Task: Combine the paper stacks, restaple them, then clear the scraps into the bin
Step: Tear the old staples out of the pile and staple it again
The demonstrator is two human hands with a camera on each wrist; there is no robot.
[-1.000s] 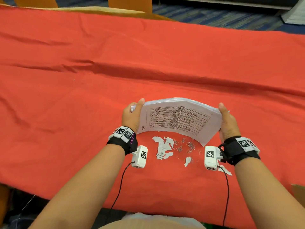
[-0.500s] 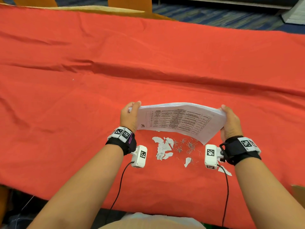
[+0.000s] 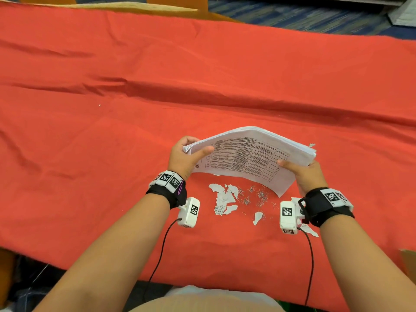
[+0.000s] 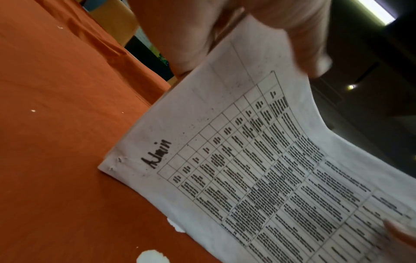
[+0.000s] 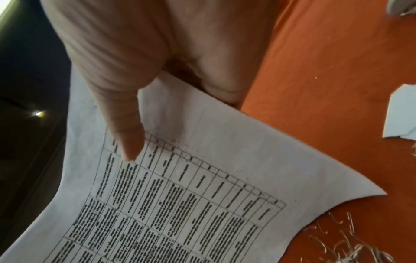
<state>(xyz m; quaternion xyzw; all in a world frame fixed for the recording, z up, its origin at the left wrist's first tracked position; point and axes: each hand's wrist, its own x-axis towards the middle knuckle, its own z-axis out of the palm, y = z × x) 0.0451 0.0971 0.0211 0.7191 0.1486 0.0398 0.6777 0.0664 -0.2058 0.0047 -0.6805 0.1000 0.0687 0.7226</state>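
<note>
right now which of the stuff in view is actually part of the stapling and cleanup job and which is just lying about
Part of the job:
- paper stack, gripped by the left hand and right hand
- torn paper scraps on the cloth
- loose staples beside them

Just lying about:
- red tablecloth
- wooden chairs beyond the table

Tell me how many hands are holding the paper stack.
2. The left hand grips the left end of the paper stack, thumb on the top sheet; the right hand grips the right end likewise. No other hand is in view.
</note>
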